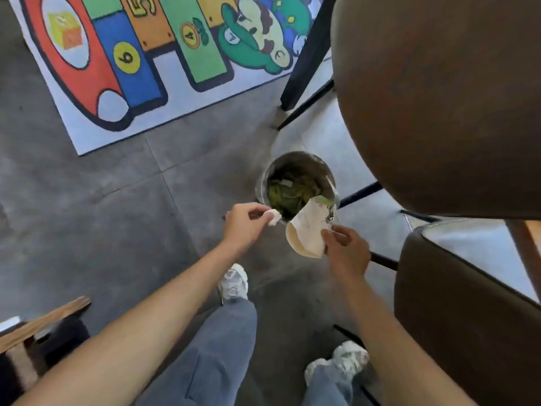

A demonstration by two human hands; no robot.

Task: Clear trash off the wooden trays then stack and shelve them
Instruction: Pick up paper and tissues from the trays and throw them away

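— What have you got in your hands?

— My left hand [244,227] pinches a small crumpled tissue [272,217] between thumb and fingertips, fingers curled nearly closed around it. My right hand [347,249] grips a folded paper sheet [307,230], thumb on top and fingers tucked behind, so it is closed on the paper's lower edge.

— Where is all that relative to the bin?

— The metal bin [295,183] stands on the grey floor [87,200] just ahead of my hands. The tissue hangs at its near rim, and the paper's upper corner tilts over the opening. Inside I see green scraps and a bit of white.

— Anything crowding you?

— A round brown tabletop [439,106] looms over the right side, its edge close above the bin, and dark table legs [307,54] come down beside it. A brown chair [468,317] sits close at my right arm. A colourful play mat [131,63] lies further out on the left.

— And the trays?

— I see no tray from here. Only a wooden edge [44,320] shows at the lower left, and I can't tell what it belongs to. My shoes [234,284] are planted short of the bin.
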